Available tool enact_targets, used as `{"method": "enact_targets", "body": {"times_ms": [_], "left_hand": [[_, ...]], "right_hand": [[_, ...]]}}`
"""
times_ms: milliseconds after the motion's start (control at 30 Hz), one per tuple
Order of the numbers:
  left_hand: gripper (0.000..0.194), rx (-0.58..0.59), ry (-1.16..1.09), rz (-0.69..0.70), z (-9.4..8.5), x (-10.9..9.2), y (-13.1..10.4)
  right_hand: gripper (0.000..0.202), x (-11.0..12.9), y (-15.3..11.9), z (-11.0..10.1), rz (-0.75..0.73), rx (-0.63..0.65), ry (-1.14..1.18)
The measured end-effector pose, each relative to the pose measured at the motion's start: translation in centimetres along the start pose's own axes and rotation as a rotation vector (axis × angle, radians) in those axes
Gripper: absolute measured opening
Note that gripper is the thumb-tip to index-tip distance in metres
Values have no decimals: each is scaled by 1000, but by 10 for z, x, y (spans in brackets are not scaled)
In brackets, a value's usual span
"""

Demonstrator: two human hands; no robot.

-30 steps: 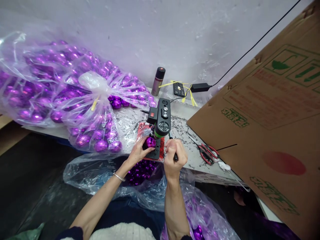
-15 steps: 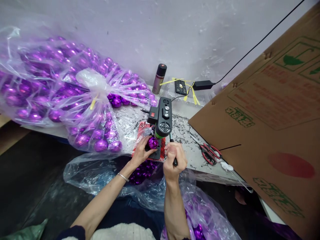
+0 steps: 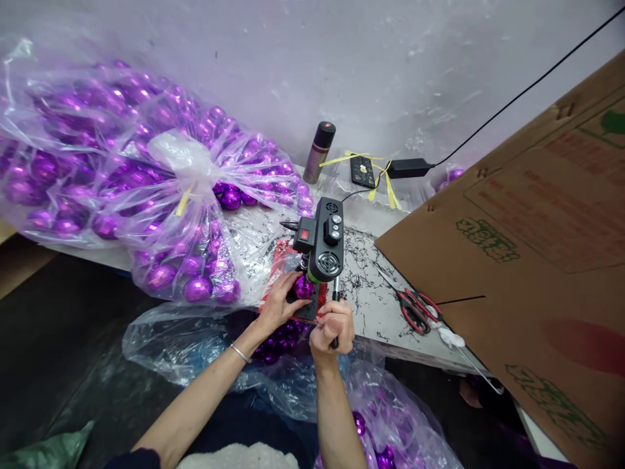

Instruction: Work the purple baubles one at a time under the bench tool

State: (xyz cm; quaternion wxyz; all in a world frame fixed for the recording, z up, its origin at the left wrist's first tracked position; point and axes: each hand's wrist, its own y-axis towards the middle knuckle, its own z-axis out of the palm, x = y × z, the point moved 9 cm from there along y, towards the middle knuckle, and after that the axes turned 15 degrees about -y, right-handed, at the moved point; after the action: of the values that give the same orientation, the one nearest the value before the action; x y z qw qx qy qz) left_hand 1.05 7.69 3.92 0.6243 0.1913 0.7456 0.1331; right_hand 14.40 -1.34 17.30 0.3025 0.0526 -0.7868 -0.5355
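Observation:
A shiny purple bauble (image 3: 303, 287) sits under the head of a small black bench press (image 3: 329, 241) with a red switch. My left hand (image 3: 279, 303) holds the bauble from the left, thumb and fingers curved around it. The black lever handle (image 3: 334, 341) of the press is wrapped in my right hand (image 3: 334, 329), to the right of the bauble. Under the bauble is the press's dark base plate (image 3: 307, 311), on a red sheet (image 3: 283, 257). The top of the bauble is partly hidden by the press head.
Clear bags of purple baubles (image 3: 161, 277) fill the left; another bag (image 3: 395, 417) hangs below the table edge. Red-handled scissors (image 3: 417, 309) lie near a cardboard box (image 3: 488, 286) on the right. A spray can (image 3: 319, 153) and black power adapter (image 3: 409, 168) stand behind. Black scraps litter the tabletop (image 3: 361, 280).
My right hand has come down and slightly left with the lever. My left hand stays around the bauble. The whole view has shifted slightly.

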Motion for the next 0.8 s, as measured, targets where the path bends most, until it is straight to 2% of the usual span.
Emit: {"method": "enact_targets", "body": {"times_ms": [467,633,800], "left_hand": [[64,3,8,44,1,0,-2],[64,14,6,-10,3,4,1],[62,25,-21,-4,2,2,1]], "right_hand": [[40,-6,-12,3,-2,-19,-11],[40,-10,-13,5,5,-50,53],[40,-14,-19,8,-24,-67,60]]}}
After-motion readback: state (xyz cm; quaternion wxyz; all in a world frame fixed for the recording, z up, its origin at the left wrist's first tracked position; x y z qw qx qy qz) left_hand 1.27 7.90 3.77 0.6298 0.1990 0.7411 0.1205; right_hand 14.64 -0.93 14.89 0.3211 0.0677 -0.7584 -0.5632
